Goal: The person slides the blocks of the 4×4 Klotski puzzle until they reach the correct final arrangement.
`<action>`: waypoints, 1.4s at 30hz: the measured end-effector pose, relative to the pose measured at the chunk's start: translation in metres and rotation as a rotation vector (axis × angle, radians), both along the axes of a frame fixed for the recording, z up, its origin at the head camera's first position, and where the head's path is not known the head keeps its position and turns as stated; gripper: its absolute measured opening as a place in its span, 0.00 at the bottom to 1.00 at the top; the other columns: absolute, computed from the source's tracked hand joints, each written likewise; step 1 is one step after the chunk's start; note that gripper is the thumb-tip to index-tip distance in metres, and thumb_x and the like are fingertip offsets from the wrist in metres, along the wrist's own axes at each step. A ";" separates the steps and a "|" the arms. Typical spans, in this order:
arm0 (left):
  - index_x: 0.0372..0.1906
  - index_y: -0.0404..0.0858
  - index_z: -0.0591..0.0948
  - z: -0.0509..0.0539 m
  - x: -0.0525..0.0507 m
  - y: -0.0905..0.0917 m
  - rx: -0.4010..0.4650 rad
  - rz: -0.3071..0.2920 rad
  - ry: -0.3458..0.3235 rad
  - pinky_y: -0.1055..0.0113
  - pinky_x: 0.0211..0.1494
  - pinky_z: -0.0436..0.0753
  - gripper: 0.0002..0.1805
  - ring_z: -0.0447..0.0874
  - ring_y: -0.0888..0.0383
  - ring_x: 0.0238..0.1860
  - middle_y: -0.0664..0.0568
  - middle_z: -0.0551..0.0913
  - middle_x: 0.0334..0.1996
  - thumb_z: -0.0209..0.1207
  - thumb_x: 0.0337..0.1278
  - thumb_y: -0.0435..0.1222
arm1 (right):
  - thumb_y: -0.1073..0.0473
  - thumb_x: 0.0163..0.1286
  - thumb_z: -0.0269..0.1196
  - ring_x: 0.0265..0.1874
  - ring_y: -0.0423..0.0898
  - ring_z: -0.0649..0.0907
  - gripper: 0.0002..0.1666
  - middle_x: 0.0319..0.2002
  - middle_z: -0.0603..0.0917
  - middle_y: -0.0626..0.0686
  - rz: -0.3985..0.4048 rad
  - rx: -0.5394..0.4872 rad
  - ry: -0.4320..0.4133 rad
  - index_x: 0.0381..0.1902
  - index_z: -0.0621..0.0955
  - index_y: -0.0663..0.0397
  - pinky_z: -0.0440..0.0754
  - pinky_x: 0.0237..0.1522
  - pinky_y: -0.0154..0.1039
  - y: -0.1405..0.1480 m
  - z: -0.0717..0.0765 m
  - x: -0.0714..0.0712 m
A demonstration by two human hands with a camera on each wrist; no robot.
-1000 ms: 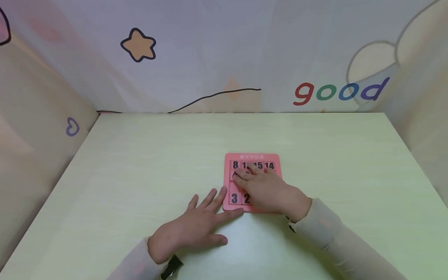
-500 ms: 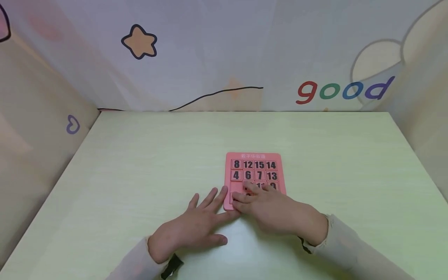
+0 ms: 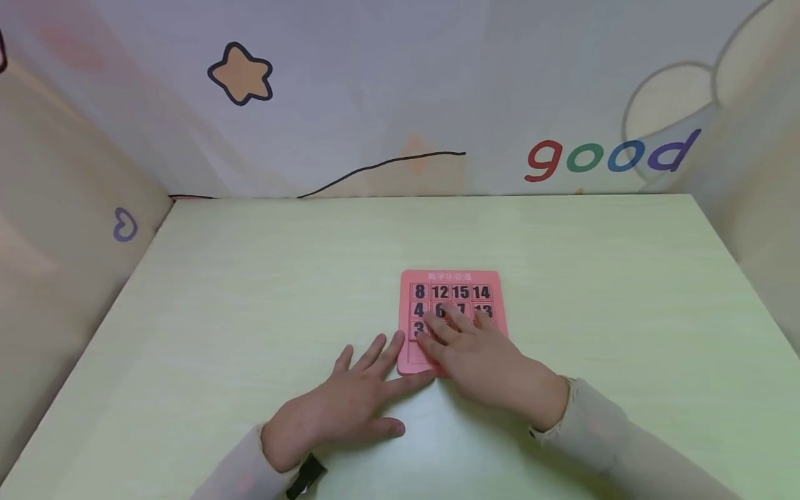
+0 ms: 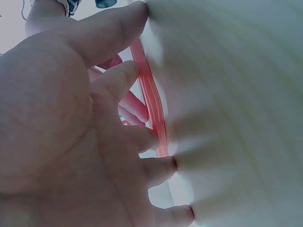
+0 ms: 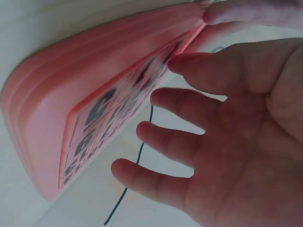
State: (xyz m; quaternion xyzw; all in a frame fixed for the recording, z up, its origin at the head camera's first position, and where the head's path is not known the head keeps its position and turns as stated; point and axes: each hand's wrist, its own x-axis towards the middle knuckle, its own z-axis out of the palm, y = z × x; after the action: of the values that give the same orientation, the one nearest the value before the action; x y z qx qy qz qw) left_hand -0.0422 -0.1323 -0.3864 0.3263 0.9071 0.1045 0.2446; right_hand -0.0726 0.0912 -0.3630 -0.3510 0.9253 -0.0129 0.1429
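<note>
Neither grasping, left hand (image 3: 342, 406) touches the edge of a pink number board (image 3: 405, 298) (likely steadying it); right hand (image 3: 490, 361) spreads over tiles (image 3: 460, 292).

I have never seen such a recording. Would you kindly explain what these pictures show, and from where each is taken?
There is no machine arm here, only a person's two bare hands. The wide picture comes from a camera worn on the head, looking forward and down. The two close pictures come from a camera on each wrist. On the pale green table lies a pink board with number tiles. The left hand rests spread at the board's near left corner. The right hand lies over the tiles, hiding some numbers. Neither hand grips anything.
</note>
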 end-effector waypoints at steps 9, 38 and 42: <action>0.79 0.68 0.56 -0.004 0.007 -0.005 0.031 0.010 -0.003 0.26 0.68 0.49 0.41 0.36 0.38 0.79 0.43 0.37 0.81 0.61 0.66 0.53 | 0.61 0.76 0.57 0.76 0.61 0.58 0.30 0.76 0.65 0.53 0.023 -0.013 -0.060 0.75 0.71 0.46 0.62 0.66 0.68 0.001 0.004 0.005; 0.79 0.68 0.57 -0.005 0.004 -0.002 0.027 -0.001 -0.001 0.28 0.69 0.46 0.40 0.33 0.40 0.79 0.44 0.37 0.81 0.61 0.67 0.53 | 0.64 0.72 0.60 0.75 0.60 0.60 0.29 0.73 0.69 0.50 0.031 0.011 -0.108 0.71 0.75 0.53 0.65 0.66 0.66 0.009 0.012 0.024; 0.79 0.65 0.59 -0.002 0.001 -0.001 0.024 -0.003 0.013 0.27 0.69 0.47 0.39 0.34 0.39 0.79 0.44 0.37 0.81 0.61 0.66 0.53 | 0.62 0.73 0.59 0.75 0.60 0.61 0.29 0.73 0.69 0.50 0.058 -0.022 -0.077 0.72 0.74 0.51 0.64 0.66 0.67 0.006 0.010 0.021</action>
State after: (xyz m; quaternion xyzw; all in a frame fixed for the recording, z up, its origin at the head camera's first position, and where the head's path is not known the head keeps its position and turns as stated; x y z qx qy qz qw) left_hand -0.0413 -0.1336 -0.3882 0.3313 0.9068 0.1127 0.2350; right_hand -0.0521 0.0971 -0.3525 -0.3786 0.9084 -0.0324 0.1747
